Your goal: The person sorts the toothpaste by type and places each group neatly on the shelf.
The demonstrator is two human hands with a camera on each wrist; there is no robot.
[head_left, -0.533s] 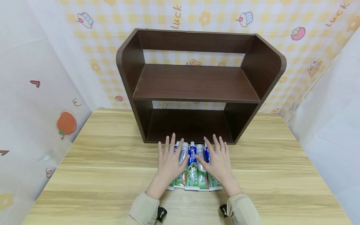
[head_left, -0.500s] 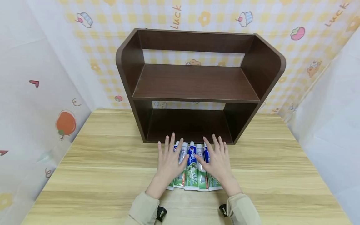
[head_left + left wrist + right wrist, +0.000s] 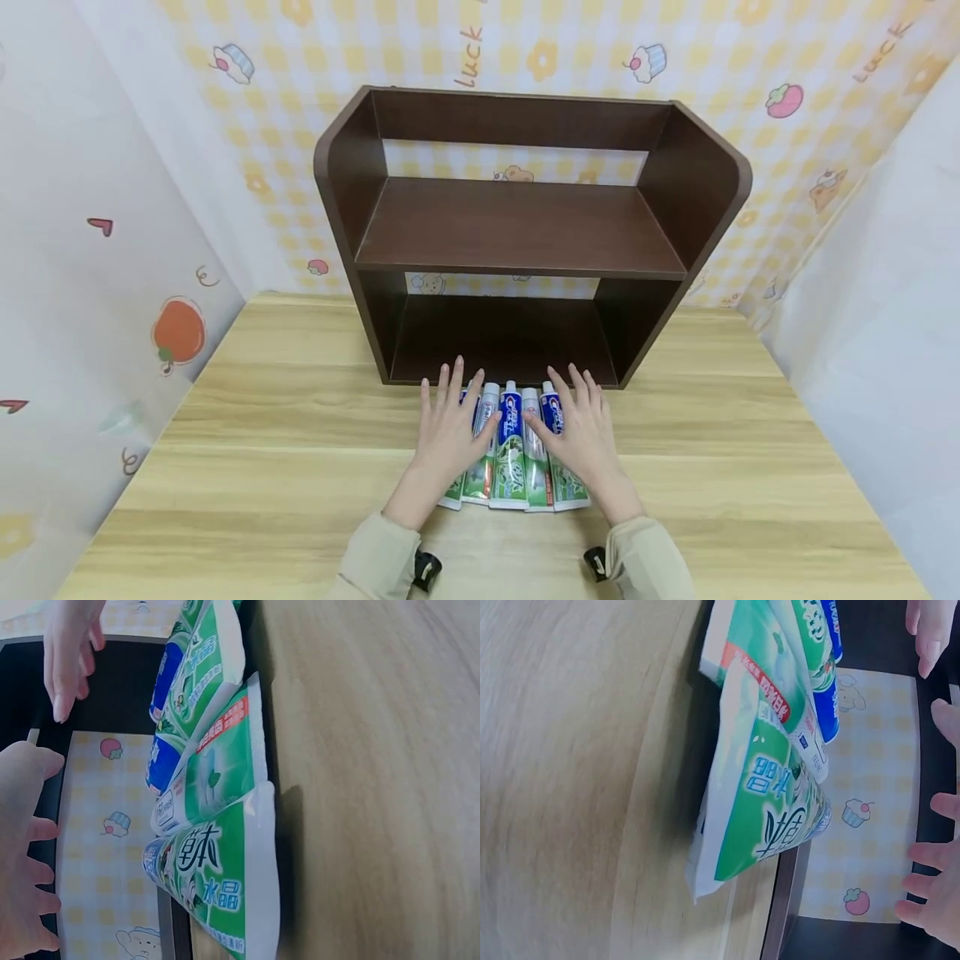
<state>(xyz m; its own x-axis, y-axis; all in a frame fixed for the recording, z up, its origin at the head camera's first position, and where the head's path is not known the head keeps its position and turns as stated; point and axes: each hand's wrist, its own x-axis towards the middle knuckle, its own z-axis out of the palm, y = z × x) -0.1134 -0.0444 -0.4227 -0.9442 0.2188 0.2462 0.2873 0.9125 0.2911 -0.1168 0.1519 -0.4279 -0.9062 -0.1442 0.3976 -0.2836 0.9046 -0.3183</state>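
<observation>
Several toothpaste tubes lie side by side on the wooden table, caps toward the shelf. In the head view, a blue and green toothpaste tube [image 3: 511, 450] is in the middle, flanked by silver and green tubes [image 3: 537, 479]. My left hand [image 3: 446, 429], fingers spread, covers part of the left end of the row. Over the right end spreads my right hand [image 3: 581, 433], partly hiding the outer tube [image 3: 568, 490]. Neither hand grips anything. Both wrist views show the hands with fingers extended and apart from the green tube [image 3: 217, 874] ends.
A dark brown two-tier shelf [image 3: 517, 225] stands right behind the tubes, its lower front edge near the caps. Wooden tabletop [image 3: 300, 467] extends to both sides. A yellow checked cloth [image 3: 750, 50] hangs behind, with white cloth [image 3: 885, 292] at the sides.
The head view has tilted slightly, so the shelf appears a little lower. The right hand's fingers have shifted slightly, uncovering the cap of the rightmost tube. The tubes stay in their row.
</observation>
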